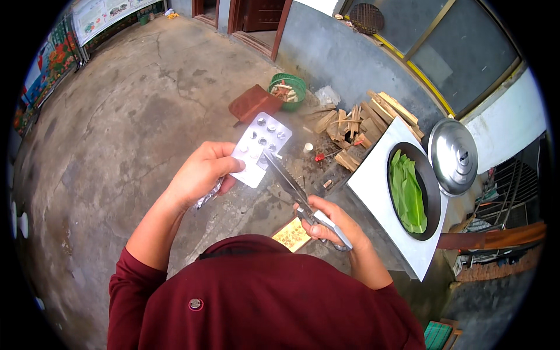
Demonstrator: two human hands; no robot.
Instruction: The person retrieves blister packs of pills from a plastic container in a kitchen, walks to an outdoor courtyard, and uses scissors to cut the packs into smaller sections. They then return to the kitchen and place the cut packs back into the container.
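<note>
Two hands busy here: my left hand (201,174) pinches the near-left corner of a silver blister pack (261,147), thumb on top, fingers closed under it, w/ a crumpled foil scrap (209,195) tucked in the same grip. I hold the pack out flat, away from my chest, prob. so the blades can get at its edge. My right hand (333,224) is wrapped tight round the handles of the scissors (291,184), blades pointing far-left, tips touching the pack's near-right edge; blades look only slightly parted, can't tell more. Pack's pockets are mostly still domed, a few look popped. Right of me, a white stove block (379,186) holds a dark wok (430,198) w/ green leaves (407,192) lying in it; steel lid (453,156) sits off beside it, far-right. Farther out: green basket (289,91) w/ scraps inside, and a firewood pile (361,125) stacked next to the stove, handy for feeding it.
</note>
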